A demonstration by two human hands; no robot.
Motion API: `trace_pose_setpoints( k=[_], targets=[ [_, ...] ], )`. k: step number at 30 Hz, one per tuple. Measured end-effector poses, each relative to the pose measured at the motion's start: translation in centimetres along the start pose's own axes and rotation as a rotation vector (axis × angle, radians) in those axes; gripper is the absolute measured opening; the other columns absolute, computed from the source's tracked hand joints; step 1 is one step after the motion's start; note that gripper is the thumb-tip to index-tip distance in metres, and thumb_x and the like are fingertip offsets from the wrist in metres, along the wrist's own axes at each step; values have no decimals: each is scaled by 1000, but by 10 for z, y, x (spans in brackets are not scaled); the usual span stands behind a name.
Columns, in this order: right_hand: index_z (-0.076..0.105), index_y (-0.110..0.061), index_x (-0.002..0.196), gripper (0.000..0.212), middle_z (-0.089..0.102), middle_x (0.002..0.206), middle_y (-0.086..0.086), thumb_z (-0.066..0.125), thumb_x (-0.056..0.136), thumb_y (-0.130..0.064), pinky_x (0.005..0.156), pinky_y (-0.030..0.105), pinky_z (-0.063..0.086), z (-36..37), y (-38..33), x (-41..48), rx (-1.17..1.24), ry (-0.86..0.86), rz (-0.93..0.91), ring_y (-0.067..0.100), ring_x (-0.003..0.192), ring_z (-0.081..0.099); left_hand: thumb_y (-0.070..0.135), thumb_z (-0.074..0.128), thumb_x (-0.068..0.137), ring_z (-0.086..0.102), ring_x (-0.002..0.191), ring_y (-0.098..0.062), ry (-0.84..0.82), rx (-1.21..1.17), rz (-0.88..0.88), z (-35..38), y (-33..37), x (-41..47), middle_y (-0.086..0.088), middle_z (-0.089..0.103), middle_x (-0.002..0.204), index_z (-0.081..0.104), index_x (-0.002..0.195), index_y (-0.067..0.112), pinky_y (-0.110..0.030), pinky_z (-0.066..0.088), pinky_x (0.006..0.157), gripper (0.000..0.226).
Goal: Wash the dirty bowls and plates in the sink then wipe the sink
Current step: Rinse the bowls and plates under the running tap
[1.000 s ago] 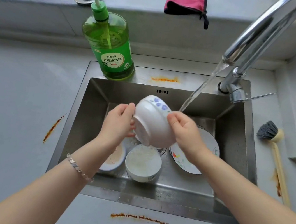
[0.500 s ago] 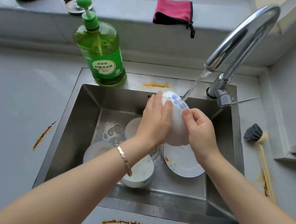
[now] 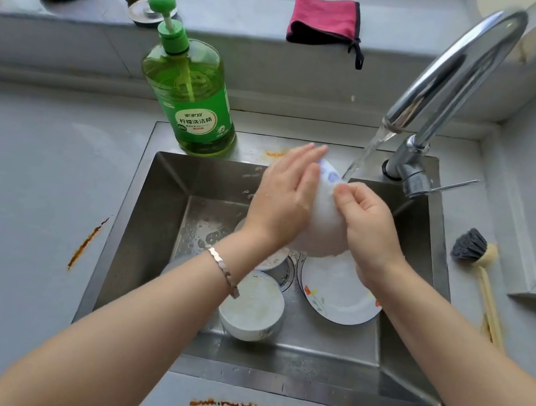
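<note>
A white bowl with blue flowers [image 3: 324,220] is tilted under the running water from the tap [image 3: 453,77], over the steel sink [image 3: 155,222]. My left hand [image 3: 286,198] lies flat on the bowl's left side, fingers straight. My right hand [image 3: 367,226] grips the bowl's rim on the right with curled fingers. Below in the sink stand a dirty white bowl [image 3: 253,306], a flowered plate [image 3: 336,293], and another dirty bowl [image 3: 274,260] partly hidden under my left wrist.
A green dish soap bottle [image 3: 188,97] stands on the sink's back rim. A pink cloth [image 3: 324,21] lies on the ledge behind. A dish brush [image 3: 477,261] rests on the counter to the right. Rust-coloured stains mark the grey counter [image 3: 21,204].
The bowl moved up and right under the water stream. My left hand slid from the bowl's left edge onto its outer side, fingers now flat along it.
</note>
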State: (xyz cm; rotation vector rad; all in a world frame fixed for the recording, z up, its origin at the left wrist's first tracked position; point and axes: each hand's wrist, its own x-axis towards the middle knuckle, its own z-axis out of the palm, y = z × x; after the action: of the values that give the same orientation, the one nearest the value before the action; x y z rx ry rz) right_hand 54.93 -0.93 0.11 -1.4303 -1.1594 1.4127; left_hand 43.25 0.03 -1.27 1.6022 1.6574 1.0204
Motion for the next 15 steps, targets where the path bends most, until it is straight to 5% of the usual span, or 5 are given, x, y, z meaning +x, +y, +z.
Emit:
trace_pose_setpoints(
  k=[2, 6, 8, 10, 15],
  targets=[
    [54, -18, 71, 28, 51, 72, 0, 44, 98, -21, 61, 27, 35, -3, -2, 3, 110, 51, 60, 12, 68, 43, 24, 31, 101, 46, 124, -17, 25, -229, -241, -5, -9, 12, -3, 53, 134, 54, 129, 16, -30, 31, 108, 37],
    [57, -18, 76, 27, 56, 80, 2, 42, 98, -24, 68, 29, 40, -2, -1, 11, 281, 143, 119, 13, 76, 49, 49, 26, 99, 54, 111, -28, 9, -569, -774, 5, -6, -1, -6, 50, 130, 40, 136, 22, -49, 50, 90, 47],
    [56, -18, 79, 26, 58, 82, 2, 41, 99, -24, 74, 31, 45, 0, 2, 16, 323, 165, 115, 14, 79, 52, 49, 24, 99, 63, 94, -32, -185, -720, -884, 11, 2, -18, -13, 51, 125, 32, 134, 16, -46, 58, 69, 49],
    [54, -19, 78, 26, 57, 78, 0, 40, 99, -24, 71, 28, 45, -1, 5, 18, 242, 172, 88, 11, 76, 51, 48, 21, 100, 67, 79, -27, -334, -711, -895, 9, 5, -28, -20, 59, 117, 36, 130, 9, -40, 56, 69, 52],
    [47, -12, 70, 29, 41, 64, -8, 45, 96, -24, 59, 26, 29, -3, 28, -2, -227, -52, -229, 4, 61, 36, 61, 23, 94, 64, 77, -27, -223, -721, -970, -22, -7, -15, -14, 64, 87, 55, 103, 4, -41, 56, 69, 66]
  ],
)
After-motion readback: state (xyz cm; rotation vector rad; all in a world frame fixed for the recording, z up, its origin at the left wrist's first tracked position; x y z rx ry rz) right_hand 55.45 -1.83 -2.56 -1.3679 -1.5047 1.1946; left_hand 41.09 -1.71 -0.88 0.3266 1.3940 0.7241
